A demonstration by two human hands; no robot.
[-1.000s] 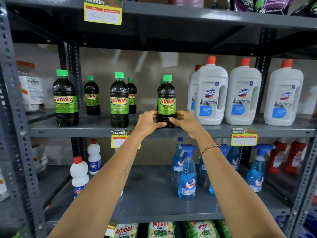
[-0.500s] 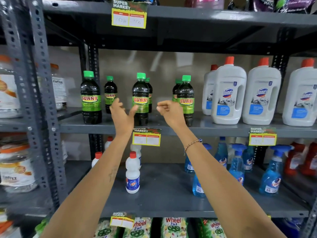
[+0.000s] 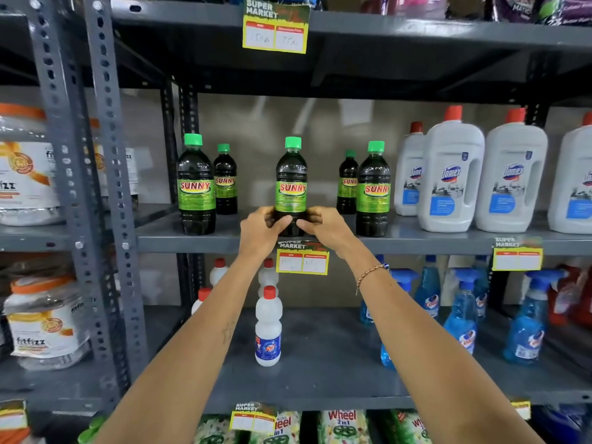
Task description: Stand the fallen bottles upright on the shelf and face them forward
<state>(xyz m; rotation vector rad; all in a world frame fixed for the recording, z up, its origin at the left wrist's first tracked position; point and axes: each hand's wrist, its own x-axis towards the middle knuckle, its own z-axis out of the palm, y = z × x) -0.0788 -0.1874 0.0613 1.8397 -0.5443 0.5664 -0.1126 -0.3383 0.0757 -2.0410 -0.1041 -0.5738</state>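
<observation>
Several dark Sunny bottles with green caps stand upright on the grey middle shelf (image 3: 205, 241). The middle Sunny bottle (image 3: 291, 184) stands at the shelf's front, its label facing me. My left hand (image 3: 261, 230) and my right hand (image 3: 323, 227) both clasp its base from either side. To its left stands a front Sunny bottle (image 3: 196, 187) with a smaller-looking one (image 3: 225, 181) behind it. To the right stands another front Sunny bottle (image 3: 373, 190) with one (image 3: 347, 182) behind it. All visible labels face forward.
White Domex jugs (image 3: 451, 174) with red caps fill the shelf's right part. Below are small white bottles (image 3: 268, 328) and blue spray bottles (image 3: 461, 318). A perforated grey upright (image 3: 105, 187) stands left, with Fitfizz jars (image 3: 28, 174) beyond. A price tag (image 3: 302, 259) hangs under my hands.
Both hands left the right front Sunny bottle, swung leftward open, and now close on the base of the middle Sunny bottle. The camera has shifted left.
</observation>
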